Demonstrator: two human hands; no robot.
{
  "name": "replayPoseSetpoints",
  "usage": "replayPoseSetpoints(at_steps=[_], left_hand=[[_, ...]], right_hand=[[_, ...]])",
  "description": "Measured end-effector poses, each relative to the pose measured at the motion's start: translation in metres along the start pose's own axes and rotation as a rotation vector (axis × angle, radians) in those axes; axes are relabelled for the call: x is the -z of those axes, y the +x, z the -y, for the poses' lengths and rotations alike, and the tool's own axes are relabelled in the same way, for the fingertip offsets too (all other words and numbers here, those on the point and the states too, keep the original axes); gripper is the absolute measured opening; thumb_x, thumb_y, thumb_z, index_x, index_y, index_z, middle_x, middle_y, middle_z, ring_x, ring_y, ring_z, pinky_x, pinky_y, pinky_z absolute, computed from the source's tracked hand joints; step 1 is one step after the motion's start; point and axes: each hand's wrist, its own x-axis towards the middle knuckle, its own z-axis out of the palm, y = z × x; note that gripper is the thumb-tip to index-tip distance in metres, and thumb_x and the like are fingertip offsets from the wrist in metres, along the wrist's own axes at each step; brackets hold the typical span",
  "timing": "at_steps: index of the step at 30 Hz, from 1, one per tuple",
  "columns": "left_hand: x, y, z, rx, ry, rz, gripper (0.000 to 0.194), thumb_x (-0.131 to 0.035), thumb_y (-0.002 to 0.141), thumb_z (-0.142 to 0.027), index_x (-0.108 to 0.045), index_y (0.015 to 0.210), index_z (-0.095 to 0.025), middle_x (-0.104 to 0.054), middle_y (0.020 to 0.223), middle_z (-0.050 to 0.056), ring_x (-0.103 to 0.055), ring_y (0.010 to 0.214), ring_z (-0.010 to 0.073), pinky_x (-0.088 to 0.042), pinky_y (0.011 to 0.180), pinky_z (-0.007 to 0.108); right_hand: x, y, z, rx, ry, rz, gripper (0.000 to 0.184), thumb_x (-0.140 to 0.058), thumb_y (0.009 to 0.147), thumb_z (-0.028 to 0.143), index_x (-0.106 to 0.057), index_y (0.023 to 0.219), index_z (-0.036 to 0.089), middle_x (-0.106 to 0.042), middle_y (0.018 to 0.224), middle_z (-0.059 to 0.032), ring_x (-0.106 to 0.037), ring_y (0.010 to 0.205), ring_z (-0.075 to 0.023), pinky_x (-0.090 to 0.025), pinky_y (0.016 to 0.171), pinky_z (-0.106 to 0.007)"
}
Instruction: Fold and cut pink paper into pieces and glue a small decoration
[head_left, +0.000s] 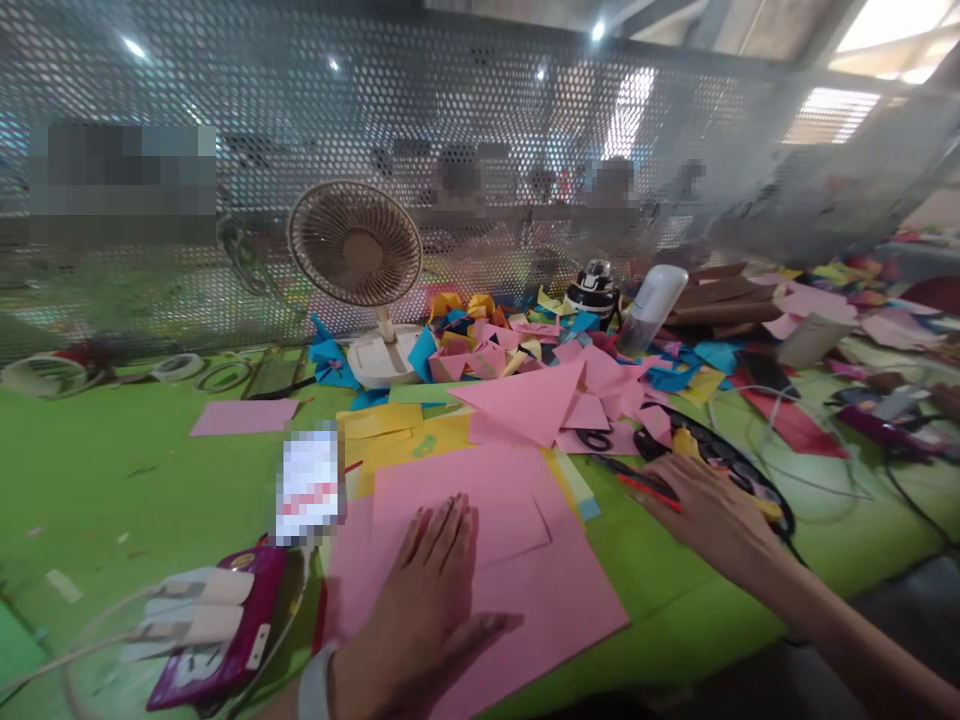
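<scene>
My left hand (435, 580) lies flat, fingers stretched out, on a large pink sheet of paper (577, 610). A smaller pink piece of paper (517, 520) lies on that sheet, partly under my fingers. To the right, my right hand (697, 500) is closed around a slim red-and-black tool (649, 490), whose exact kind I cannot make out. That hand is beside a dark round tray (780, 500) with yellow and pink bits in it. Black scissor handles (596, 438) show just beyond the tool. Yellow paper (382, 430) sticks out behind the pink sheets.
A small fan (356, 245) stands at the back, with a heap of folded coloured paper (502, 345) and a bottle (592, 290) near it. A purple power strip (225, 640) with white plugs and a blurred-out phone-like screen (307, 485) lie left. Cables trail across the right.
</scene>
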Motion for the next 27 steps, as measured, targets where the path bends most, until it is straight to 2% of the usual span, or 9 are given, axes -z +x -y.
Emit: replayPoseSetpoints(at_steps=[1, 4, 8, 10, 14, 19, 22, 27], left_hand=[[0.001, -0.001, 0.0, 0.002, -0.007, -0.001, 0.09, -0.037, 0.083, -0.069, -0.005, 0.148, -0.015, -0.015, 0.152, 0.014, -0.016, 0.138, 0.0324, -0.017, 0.111, 0.05], [0.007, 0.0, -0.002, 0.027, -0.028, 0.009, 0.088, -0.037, 0.084, -0.068, -0.004, 0.148, -0.018, -0.015, 0.152, 0.012, -0.017, 0.138, 0.0312, -0.019, 0.111, 0.049], [0.017, 0.002, -0.006, 0.059, -0.039, 0.066, 0.08, -0.037, 0.084, -0.068, -0.009, 0.147, -0.027, -0.012, 0.153, 0.008, -0.013, 0.139, 0.033, -0.019, 0.11, 0.053], [0.019, 0.003, -0.007, 0.078, -0.044, 0.085, 0.08, -0.037, 0.084, -0.068, -0.01, 0.147, -0.028, -0.01, 0.154, 0.008, -0.011, 0.139, 0.0338, -0.018, 0.11, 0.055], [0.02, 0.002, -0.005, 0.105, -0.055, 0.102, 0.083, -0.038, 0.083, -0.069, -0.012, 0.147, -0.025, -0.012, 0.153, 0.01, -0.01, 0.139, 0.034, -0.017, 0.11, 0.056], [0.016, 0.002, 0.0, 0.101, -0.054, 0.099, 0.082, -0.038, 0.083, -0.069, -0.012, 0.147, -0.025, -0.014, 0.153, 0.008, -0.009, 0.14, 0.0329, -0.015, 0.111, 0.055], [0.014, 0.003, 0.005, 0.103, -0.04, 0.085, 0.081, -0.038, 0.083, -0.069, -0.014, 0.147, -0.025, -0.015, 0.153, 0.008, -0.009, 0.14, 0.0328, -0.014, 0.111, 0.055], [0.013, 0.006, 0.011, 0.116, -0.027, 0.081, 0.082, -0.037, 0.083, -0.069, -0.012, 0.147, -0.025, -0.012, 0.154, 0.008, -0.009, 0.14, 0.0326, -0.013, 0.111, 0.054]], right_hand=[[-0.004, -0.002, -0.007, 0.021, -0.076, -0.039, 0.027, -0.049, 0.084, 0.04, -0.062, 0.093, 0.019, -0.066, 0.097, -0.0104, -0.061, 0.092, -0.0301, -0.046, 0.078, -0.043], [-0.018, -0.002, -0.022, 0.086, -0.176, -0.043, 0.026, -0.049, 0.085, 0.036, -0.064, 0.095, 0.018, -0.066, 0.092, -0.0109, -0.061, 0.088, -0.0307, -0.045, 0.078, -0.045], [-0.023, 0.002, -0.036, 0.164, -0.119, 0.019, 0.029, -0.047, 0.087, 0.04, -0.066, 0.095, 0.02, -0.066, 0.09, -0.0101, -0.062, 0.086, -0.0283, -0.046, 0.077, -0.043], [-0.022, 0.005, -0.038, 0.195, -0.048, 0.053, 0.032, -0.046, 0.088, 0.043, -0.066, 0.096, 0.02, -0.066, 0.091, -0.0099, -0.062, 0.087, -0.027, -0.047, 0.078, -0.041], [-0.018, 0.011, -0.027, 0.246, 0.087, 0.071, 0.034, -0.046, 0.089, 0.043, -0.065, 0.107, 0.022, -0.064, 0.102, -0.01, -0.06, 0.096, -0.0267, -0.047, 0.084, -0.041], [-0.015, 0.021, 0.003, 0.317, 0.214, 0.248, 0.024, -0.048, 0.089, 0.036, -0.063, 0.105, 0.026, -0.062, 0.1, -0.0064, -0.058, 0.097, -0.0231, -0.048, 0.084, -0.037], [-0.016, 0.027, 0.009, 0.305, 0.22, 0.251, 0.019, -0.05, 0.088, 0.032, -0.06, 0.1, 0.023, -0.06, 0.102, -0.0075, -0.057, 0.1, -0.0235, -0.047, 0.087, -0.039], [-0.017, 0.032, 0.006, 0.276, 0.202, 0.206, 0.024, -0.046, 0.087, 0.031, -0.054, 0.107, 0.021, -0.06, 0.108, -0.0098, -0.057, 0.104, -0.0247, -0.047, 0.089, -0.041]])
